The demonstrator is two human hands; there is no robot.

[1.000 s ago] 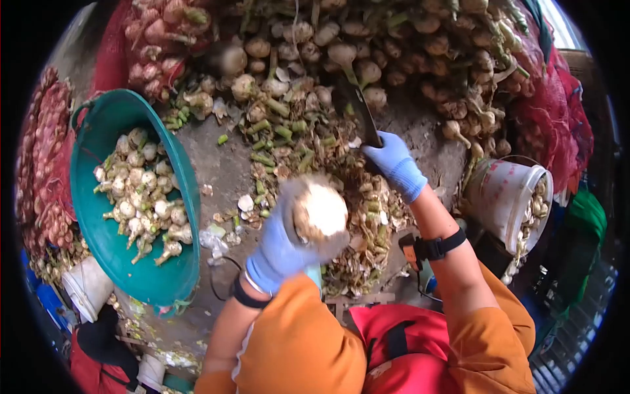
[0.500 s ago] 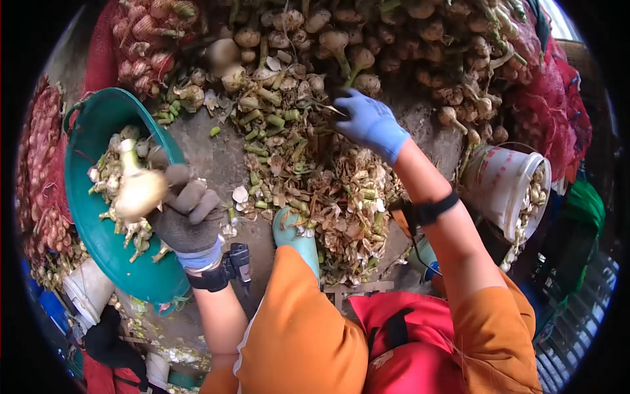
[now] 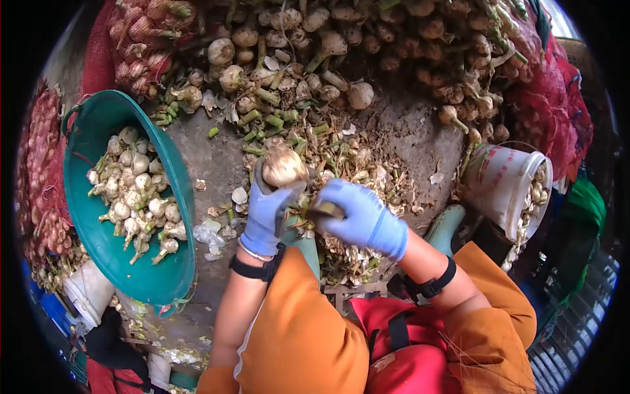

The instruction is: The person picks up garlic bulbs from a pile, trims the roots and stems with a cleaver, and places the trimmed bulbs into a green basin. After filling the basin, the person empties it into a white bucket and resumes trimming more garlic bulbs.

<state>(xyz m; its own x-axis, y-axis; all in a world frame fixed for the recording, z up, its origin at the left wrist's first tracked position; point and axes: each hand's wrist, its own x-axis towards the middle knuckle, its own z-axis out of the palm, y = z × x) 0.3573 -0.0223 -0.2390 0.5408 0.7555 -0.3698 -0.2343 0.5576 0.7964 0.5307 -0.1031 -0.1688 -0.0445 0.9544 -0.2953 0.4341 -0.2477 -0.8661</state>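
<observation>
My left hand (image 3: 268,210), in a blue glove, is closed round a garlic bulb (image 3: 283,167) above the heap of trimmings. Beside it, my right hand (image 3: 361,217), also gloved, grips a small tool (image 3: 325,211) whose blurred end is close to the bulb's stem side. The tool's exact shape cannot be made out. Trimmed bulbs (image 3: 134,190) lie in a tilted green basin (image 3: 180,253) at the left. Cut stems and dry peelings (image 3: 377,174) are spread on the floor beneath and beyond my hands.
Untrimmed garlic (image 3: 433,29) is piled at the back. Red net sacks (image 3: 141,49) of bulbs stand at the back left, with another (image 3: 554,118) at the right. A white bucket (image 3: 502,187) with garlic leans at the right. My boots (image 3: 446,226) are near the heap.
My left hand has moved right from the basin and now holds a bulb in front of me. My right hand has come back from the pile towards it.
</observation>
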